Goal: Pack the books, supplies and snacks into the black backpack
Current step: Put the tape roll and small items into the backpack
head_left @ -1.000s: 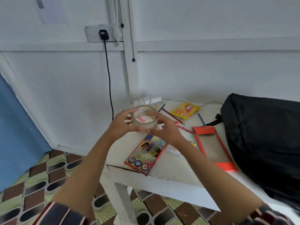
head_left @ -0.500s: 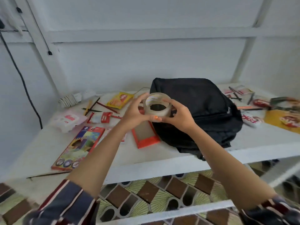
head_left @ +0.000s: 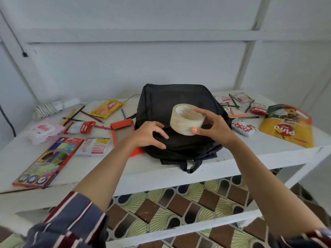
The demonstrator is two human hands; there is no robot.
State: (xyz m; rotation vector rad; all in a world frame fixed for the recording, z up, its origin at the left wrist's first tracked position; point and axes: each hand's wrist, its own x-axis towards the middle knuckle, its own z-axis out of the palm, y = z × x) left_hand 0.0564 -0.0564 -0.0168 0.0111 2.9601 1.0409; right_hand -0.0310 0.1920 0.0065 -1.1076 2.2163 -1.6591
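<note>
The black backpack (head_left: pixel 172 97) lies flat in the middle of the white table (head_left: pixel 250 154). Over it my right hand (head_left: pixel 214 127) grips a roll of clear packing tape (head_left: pixel 185 120) between thumb and fingers. My left hand (head_left: pixel 147 134) has its fingers curled on the bag's front fabric, near a fold; whether it pinches the fabric is unclear. To the left lie a coloured pencil box (head_left: pixel 47 161), an orange-framed slate (head_left: pixel 121 126), loose pencils (head_left: pixel 74 114), a yellow snack packet (head_left: pixel 107 108) and a red-and-white packet (head_left: pixel 81 127).
A pink wipes pack (head_left: pixel 44 128) and a white sachet (head_left: pixel 94 146) sit at the left. On the right lie a yellow snack bag (head_left: pixel 286 128), small red packets (head_left: pixel 243 127) and pens (head_left: pixel 236 104). A white power strip (head_left: pixel 53 107) sits by the wall. Patterned tiles show below.
My view swung right until the backpack is centred. My left hand let go of the tape and dropped onto the bag. My right hand alone now carries the roll, lower over the backpack.
</note>
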